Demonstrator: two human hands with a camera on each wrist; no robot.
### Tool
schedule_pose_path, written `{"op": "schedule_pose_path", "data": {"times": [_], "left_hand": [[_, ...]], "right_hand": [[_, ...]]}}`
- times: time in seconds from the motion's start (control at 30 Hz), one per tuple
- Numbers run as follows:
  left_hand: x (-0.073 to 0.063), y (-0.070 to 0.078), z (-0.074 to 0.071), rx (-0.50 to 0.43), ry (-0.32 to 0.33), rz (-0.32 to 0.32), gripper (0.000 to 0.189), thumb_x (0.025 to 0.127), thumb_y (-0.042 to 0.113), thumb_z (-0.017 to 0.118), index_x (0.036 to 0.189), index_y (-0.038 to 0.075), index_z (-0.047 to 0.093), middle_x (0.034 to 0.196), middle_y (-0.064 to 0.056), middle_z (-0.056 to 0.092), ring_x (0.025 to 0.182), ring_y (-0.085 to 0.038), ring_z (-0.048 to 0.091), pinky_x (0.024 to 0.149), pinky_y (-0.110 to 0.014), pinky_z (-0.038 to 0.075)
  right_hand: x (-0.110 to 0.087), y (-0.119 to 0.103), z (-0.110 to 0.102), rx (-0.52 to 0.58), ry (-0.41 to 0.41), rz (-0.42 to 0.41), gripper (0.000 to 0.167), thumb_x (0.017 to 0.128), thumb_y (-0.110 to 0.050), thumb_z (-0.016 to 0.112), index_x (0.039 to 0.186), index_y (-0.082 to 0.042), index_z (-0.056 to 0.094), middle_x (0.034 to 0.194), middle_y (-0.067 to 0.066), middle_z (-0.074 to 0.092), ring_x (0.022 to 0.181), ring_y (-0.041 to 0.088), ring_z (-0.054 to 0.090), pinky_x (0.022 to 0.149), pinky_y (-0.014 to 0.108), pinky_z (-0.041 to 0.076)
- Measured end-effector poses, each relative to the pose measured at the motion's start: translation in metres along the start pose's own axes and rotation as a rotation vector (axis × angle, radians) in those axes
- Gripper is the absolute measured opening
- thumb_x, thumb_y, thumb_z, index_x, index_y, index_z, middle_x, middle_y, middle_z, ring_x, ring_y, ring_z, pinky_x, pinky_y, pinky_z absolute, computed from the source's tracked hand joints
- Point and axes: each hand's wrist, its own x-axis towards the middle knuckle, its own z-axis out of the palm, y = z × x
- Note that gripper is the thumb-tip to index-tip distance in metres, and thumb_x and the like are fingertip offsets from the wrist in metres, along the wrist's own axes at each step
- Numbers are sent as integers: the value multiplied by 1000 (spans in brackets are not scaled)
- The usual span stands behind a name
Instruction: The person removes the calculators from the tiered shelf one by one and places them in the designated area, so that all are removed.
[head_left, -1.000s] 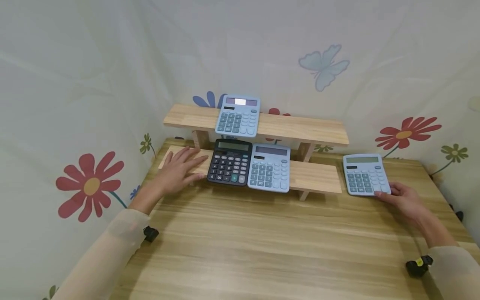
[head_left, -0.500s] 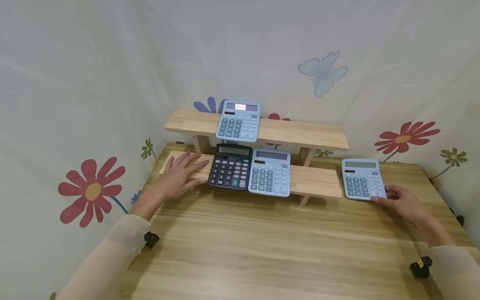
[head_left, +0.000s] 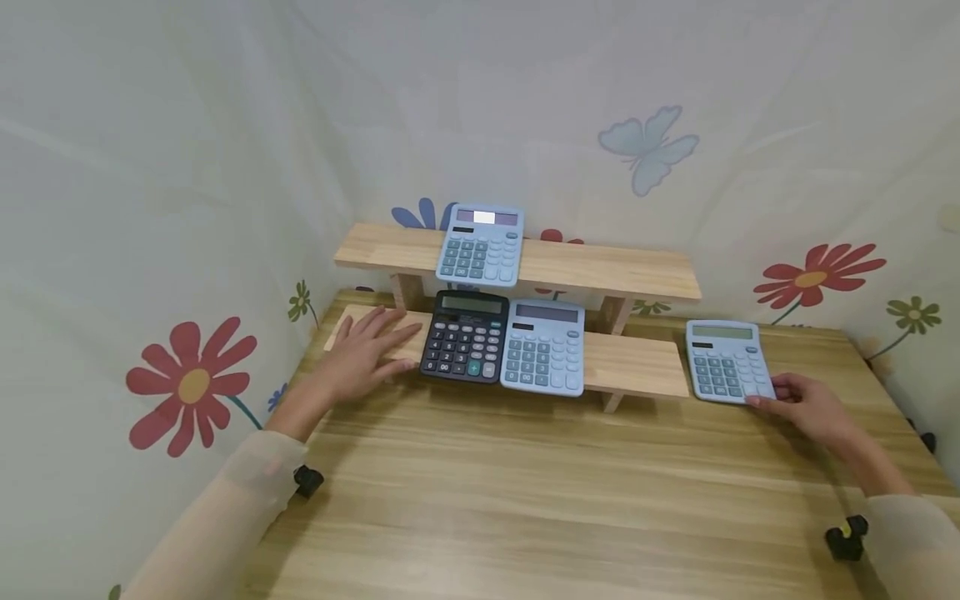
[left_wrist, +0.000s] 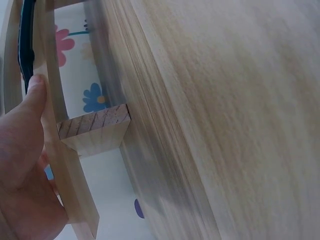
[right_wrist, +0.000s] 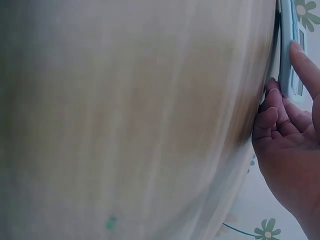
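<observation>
Your right hand (head_left: 806, 406) pinches near corner of blue calculator (head_left: 727, 362), lying on surface right of shelf (head_left: 633, 364). Left hand (head_left: 360, 354) flat, fingers straight, on shelf's left end. Corner grip shallow: calculator could slip.

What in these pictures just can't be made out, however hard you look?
- Key labels on the black calculator: head view, too small.
- Screen of the top-shelf calculator: head view, washed out by glare.
- Underside fingers of the right hand on the table calculator: hidden in head view.
- Table: right wrist view, blurred.
</observation>
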Motion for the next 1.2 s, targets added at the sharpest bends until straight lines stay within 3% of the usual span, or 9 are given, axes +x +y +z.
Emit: {"op": "schedule_pose_path", "data": {"times": [0.4,0.73,1.2], "left_hand": [[2,8,6,-5,31,20,70,105,65,51,166,32,40,174,-9,26,161,-43,14,122,-77,2],[5,8,6,0,53,27,70,105,64,53,165,32,41,173,-10,28,160,-44,16,122,-77,3],[1,0,3,-31,34,5,71,103,65,55,164,32,42,173,-10,29,160,-44,13,121,-77,-1]], "right_hand": [[-6,4,-11,-57,-2,32,84,100,-56,69,137,15,47,117,29,57,102,39,53,79,34,46],[-4,5,-17,-43,-12,46,85,100,-58,68,138,16,47,118,30,58,103,39,54,79,32,47],[6,-1,-9,0,-67,72,86,100,-59,67,137,15,44,115,24,56,103,34,52,75,28,48]]}}
